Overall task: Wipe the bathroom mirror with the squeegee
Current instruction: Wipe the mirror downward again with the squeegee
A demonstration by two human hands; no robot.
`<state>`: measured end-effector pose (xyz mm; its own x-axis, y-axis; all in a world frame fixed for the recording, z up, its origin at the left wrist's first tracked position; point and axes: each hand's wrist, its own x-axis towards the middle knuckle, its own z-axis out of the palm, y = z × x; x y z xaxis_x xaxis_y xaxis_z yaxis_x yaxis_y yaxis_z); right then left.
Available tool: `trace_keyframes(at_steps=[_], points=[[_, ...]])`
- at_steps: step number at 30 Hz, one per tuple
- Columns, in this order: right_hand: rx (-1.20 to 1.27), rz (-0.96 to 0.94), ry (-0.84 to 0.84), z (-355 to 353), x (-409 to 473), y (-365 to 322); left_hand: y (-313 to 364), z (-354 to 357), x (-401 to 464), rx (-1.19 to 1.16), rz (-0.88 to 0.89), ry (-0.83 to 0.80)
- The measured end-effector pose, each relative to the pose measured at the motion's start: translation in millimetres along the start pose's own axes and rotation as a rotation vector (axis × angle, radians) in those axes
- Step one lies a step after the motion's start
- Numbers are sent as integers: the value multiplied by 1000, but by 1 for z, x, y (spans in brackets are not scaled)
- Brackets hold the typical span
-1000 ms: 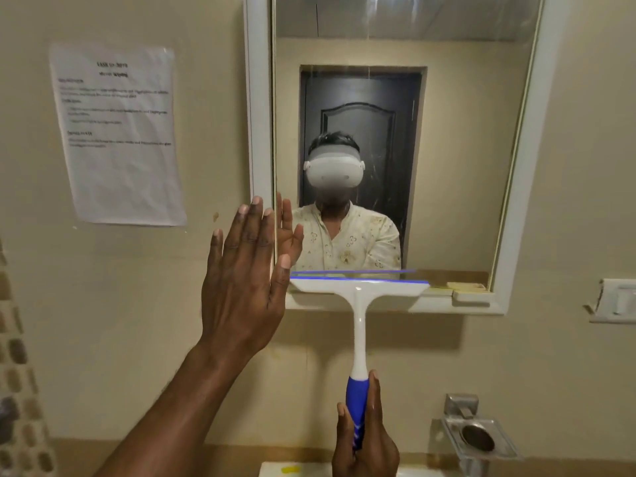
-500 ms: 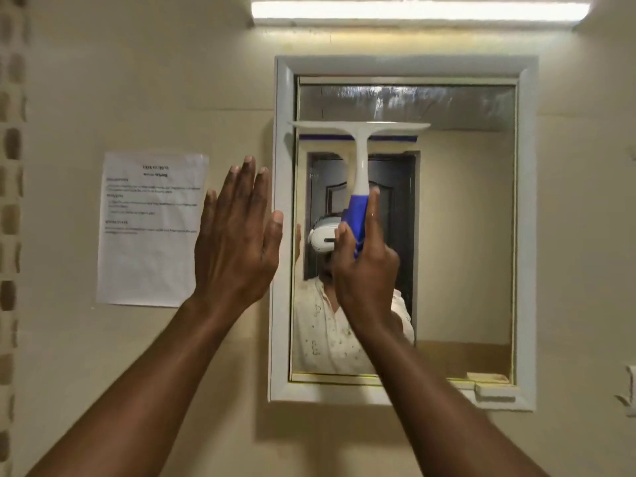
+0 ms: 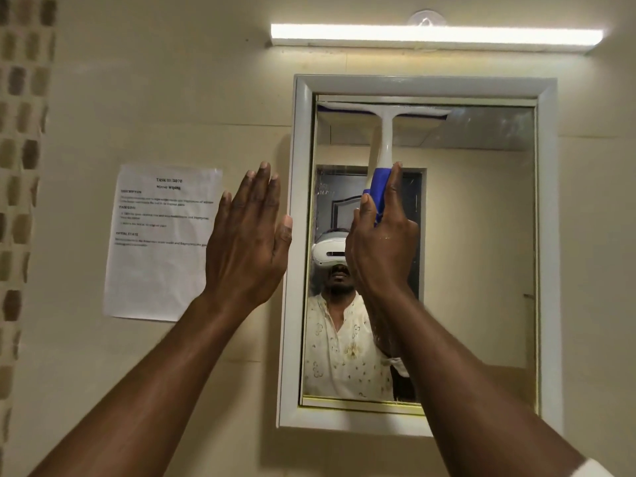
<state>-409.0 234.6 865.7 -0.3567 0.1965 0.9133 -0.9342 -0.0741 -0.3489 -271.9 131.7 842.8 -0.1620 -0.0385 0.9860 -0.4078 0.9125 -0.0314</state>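
Fingers (image 3: 392,187) of right hand (image 3: 382,242) wrap the blue grip of the squeegee (image 3: 382,139), curled tight, index laid up along the handle. Squeegee blade sits above the fingers, up at the top edge of the mirror (image 3: 481,235), covering the left part of the glass width; handle leans slightly left. Left hand (image 3: 247,242) is flat, fingers straight and together, holding nothing, thumb at or just beside the left side of the white frame (image 3: 299,235); cannot tell if the palm touches the wall (image 3: 137,98).

Judged step: start of a downward pull from the top.

Risks:
- blade tilts off the glass if the wrist rolls, leaving streaks; only 1 hand controls it and the handle is not plumb.
- blade's left end is tight to the frame, may catch or ride up on it.
- strip right of the blade is uncovered, gets missed unless a 2nd pass overlaps.
- droplets show on the right hand, so the grip may be wet and slip under pressure.
- left hand sits near the blade's path edge, could smear glass if it drifts in.

Paper notice (image 3: 161,242) hangs left of the left fingers, light bar (image 3: 437,34) above everything.
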Motion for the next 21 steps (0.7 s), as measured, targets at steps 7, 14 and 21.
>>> trace_keyframes(at_steps=[7,14,21], points=[[-114,-12,-41,-9,7,-5,8,7,-1,-42,2,2],[-178,10,-125,-32,-41,0,19,3,-18,-67,-14,-15],[-283,35,-167,-62,-133,30,22,-3,-41,-68,-36,-39]])
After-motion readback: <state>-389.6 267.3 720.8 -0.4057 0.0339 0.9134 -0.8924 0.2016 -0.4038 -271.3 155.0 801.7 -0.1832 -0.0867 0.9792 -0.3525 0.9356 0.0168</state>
